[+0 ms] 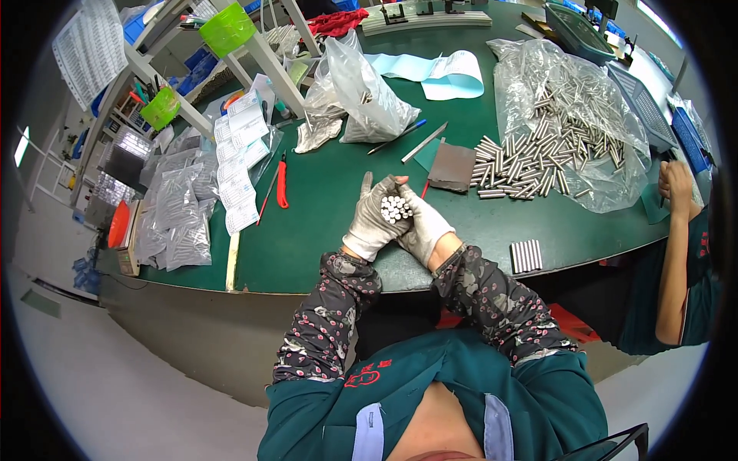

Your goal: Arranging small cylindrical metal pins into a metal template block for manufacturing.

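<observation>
Both my hands wear pale work gloves and close around one bundle of metal pins (395, 208), whose round ends point up. My left hand (369, 223) wraps the bundle from the left, and my right hand (425, 225) cups it from the right. To their right, a large heap of loose metal pins (523, 165) spills from a clear plastic bag (603, 196) on the green table (307, 250). Nearer the front edge lies a small row of pins (526, 257), side by side. A brown-grey flat block (452, 167) rests just beyond my right hand.
Red-handled pliers (282, 184), paper slips (238, 177) and filled plastic bags (181, 203) lie to the left. Further back are a pen (400, 136), a metal strip (424, 143), an upright plastic bag (365, 100) and blue paper (453, 77). A co-worker's arm (673, 261) is at the right.
</observation>
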A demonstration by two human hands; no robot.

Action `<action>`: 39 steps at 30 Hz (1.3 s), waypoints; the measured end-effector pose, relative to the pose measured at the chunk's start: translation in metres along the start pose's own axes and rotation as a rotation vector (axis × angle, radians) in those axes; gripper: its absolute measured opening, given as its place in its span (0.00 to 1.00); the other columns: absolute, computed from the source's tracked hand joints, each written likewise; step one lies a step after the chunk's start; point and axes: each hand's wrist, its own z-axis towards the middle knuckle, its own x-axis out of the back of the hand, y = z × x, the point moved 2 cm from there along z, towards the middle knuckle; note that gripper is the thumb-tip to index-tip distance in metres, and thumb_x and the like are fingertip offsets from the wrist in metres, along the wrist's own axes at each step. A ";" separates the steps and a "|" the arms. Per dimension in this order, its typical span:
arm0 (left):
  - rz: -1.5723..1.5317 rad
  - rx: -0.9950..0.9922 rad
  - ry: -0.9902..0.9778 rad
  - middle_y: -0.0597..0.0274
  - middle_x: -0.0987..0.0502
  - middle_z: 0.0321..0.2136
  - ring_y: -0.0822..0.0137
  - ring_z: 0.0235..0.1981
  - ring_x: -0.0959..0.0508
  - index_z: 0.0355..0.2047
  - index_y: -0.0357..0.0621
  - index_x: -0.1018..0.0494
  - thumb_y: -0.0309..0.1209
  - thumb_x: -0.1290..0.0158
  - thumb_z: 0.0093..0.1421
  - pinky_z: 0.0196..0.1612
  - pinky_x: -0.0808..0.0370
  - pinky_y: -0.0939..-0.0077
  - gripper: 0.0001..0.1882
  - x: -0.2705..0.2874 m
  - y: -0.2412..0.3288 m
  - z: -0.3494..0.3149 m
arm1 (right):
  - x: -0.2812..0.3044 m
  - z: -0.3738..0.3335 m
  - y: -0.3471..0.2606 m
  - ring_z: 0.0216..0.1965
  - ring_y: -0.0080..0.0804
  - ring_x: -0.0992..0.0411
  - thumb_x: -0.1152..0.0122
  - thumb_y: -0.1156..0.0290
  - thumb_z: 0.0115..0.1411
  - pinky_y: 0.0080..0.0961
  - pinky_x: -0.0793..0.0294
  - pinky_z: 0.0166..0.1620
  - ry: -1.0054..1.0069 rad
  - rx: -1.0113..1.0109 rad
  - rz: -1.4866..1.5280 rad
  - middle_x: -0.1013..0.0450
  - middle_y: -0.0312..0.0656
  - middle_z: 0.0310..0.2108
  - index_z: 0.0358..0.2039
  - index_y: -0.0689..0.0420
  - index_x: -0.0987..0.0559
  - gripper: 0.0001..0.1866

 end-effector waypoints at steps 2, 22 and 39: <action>-0.239 0.189 0.019 0.67 0.25 0.36 0.71 0.38 0.24 0.50 0.47 0.36 0.34 0.35 0.40 0.54 0.36 0.63 0.35 -0.003 -0.001 -0.002 | -0.005 -0.005 0.000 0.45 0.30 0.28 0.46 0.53 0.60 0.33 0.29 0.50 0.028 0.008 -0.027 0.27 0.37 0.45 0.46 0.51 0.27 0.19; -0.510 0.321 -0.055 0.66 0.26 0.38 0.74 0.35 0.24 0.52 0.47 0.38 0.20 0.39 0.43 0.41 0.26 0.81 0.35 -0.001 -0.011 -0.006 | -0.007 -0.022 -0.061 0.25 0.21 0.30 0.42 0.67 0.55 0.17 0.31 0.32 0.069 0.648 -1.537 0.25 0.39 0.25 0.34 0.59 0.20 0.10; -0.536 0.275 0.011 0.62 0.29 0.45 0.73 0.41 0.27 0.58 0.43 0.44 0.20 0.41 0.43 0.43 0.28 0.82 0.41 0.023 -0.001 -0.014 | -0.072 -0.007 -0.060 0.29 0.44 0.25 0.46 0.61 0.48 0.34 0.26 0.36 -0.053 0.438 -2.204 0.24 0.45 0.24 0.29 0.48 0.18 0.11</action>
